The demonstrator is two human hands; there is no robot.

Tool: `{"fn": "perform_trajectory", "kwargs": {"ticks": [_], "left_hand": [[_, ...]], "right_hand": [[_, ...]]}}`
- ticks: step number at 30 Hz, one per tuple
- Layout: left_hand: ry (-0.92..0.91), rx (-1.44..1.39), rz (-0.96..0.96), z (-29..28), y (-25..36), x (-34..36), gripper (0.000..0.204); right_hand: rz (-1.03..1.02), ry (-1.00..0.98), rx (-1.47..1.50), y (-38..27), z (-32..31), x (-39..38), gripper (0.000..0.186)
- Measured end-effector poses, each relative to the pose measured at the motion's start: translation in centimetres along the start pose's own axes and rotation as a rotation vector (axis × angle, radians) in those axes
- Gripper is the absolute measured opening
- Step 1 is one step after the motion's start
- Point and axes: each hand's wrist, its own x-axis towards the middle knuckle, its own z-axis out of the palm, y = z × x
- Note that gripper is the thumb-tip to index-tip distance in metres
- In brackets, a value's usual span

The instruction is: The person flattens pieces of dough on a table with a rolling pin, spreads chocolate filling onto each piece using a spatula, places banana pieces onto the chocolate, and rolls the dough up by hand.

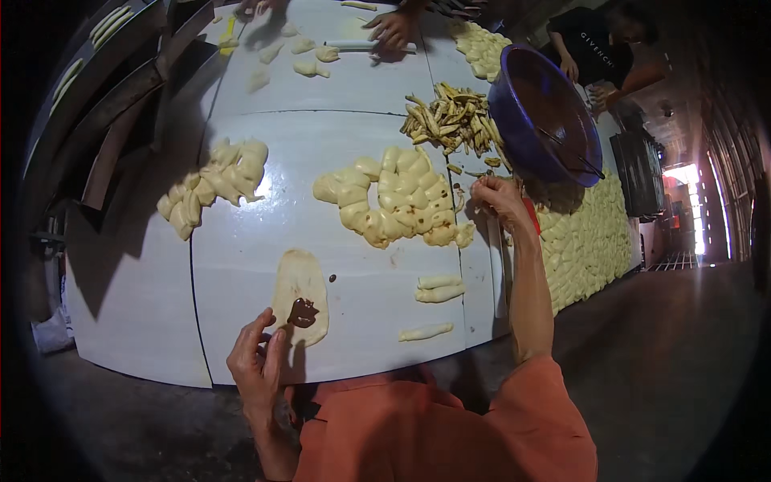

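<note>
A flattened oval of dough lies on the white table in front of me, with a dab of dark chocolate filling on its near end. My left hand rests at the oval's near edge, fingertips touching it. My right hand is stretched out to the right of a pile of dough pieces, fingers curled below the blue bowl of chocolate; I cannot tell if it holds anything.
Another dough pile lies at left. Three rolled pieces sit near right. Finger-shaped sticks are heaped by the bowl, stacked rolls on the right. Other people's hands work at the far end. Racks stand at left.
</note>
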Motion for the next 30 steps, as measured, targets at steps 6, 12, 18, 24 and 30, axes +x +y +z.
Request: {"fn": "perform_trajectory", "kwargs": {"ticks": [6,12,18,24,30], "left_hand": [[-0.041,-0.025,-0.003,0.1,0.5,0.6,0.036],[-0.067,-0.016,0.030,0.1,0.1,0.8,0.036],[-0.071,-0.026,0.012,0.0,0.3,0.8,0.036],[-0.064,-0.009,0.016,-0.3,0.4,0.7,0.037],[-0.039,-0.025,0.017,-0.5,0.0,0.7,0.037]], "right_hand": [[-0.111,0.211,-0.488,2.7,0.7,0.5,0.030],[-0.122,0.333,-0.735,3.6,3.2,0.7,0.036],[-0.210,0.237,-0.807,3.4,3.2,1.4,0.028],[-0.199,0.213,-0.893,2.3,4.2,1.6,0.029],[0.113,-0.006,-0.076,1.5,-0.1,1.3,0.017]]}}
